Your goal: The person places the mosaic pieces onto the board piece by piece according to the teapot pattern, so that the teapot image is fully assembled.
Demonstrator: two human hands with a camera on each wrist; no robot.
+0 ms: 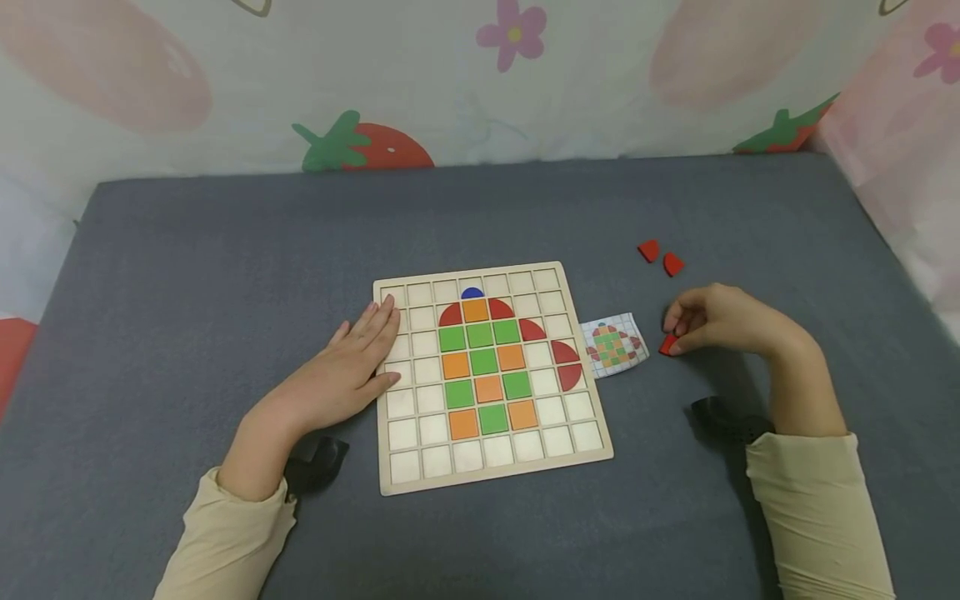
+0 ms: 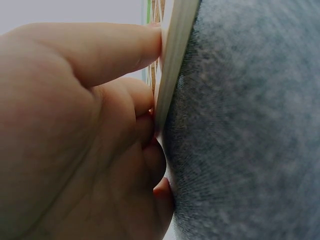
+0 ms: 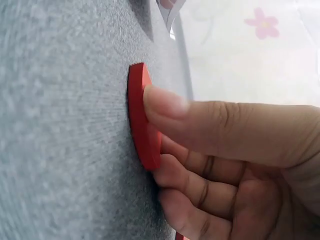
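A wooden grid board [image 1: 495, 475] lies on the table, with green, orange and red pieces and a blue half-round piece [image 1: 472, 293] in its cells. My left hand [image 1: 337, 371] rests on the board's left edge, fingers straight; in the left wrist view its thumb [image 2: 115, 47] touches the frame. Right of the board, my right hand [image 1: 723, 321] pinches a red quarter-round piece [image 1: 667, 344] at the tabletop. The right wrist view shows the thumb on this red piece [image 3: 137, 115], with the other fingers curled beside it.
Two more red pieces, one [image 1: 648, 250] beside the other [image 1: 673, 264], lie beyond my right hand. A paper pattern card [image 1: 633, 354] sits against the board's right edge. Dark cloth covers the table [image 1: 225, 250], and a printed curtain [image 1: 585, 100] hangs behind it.
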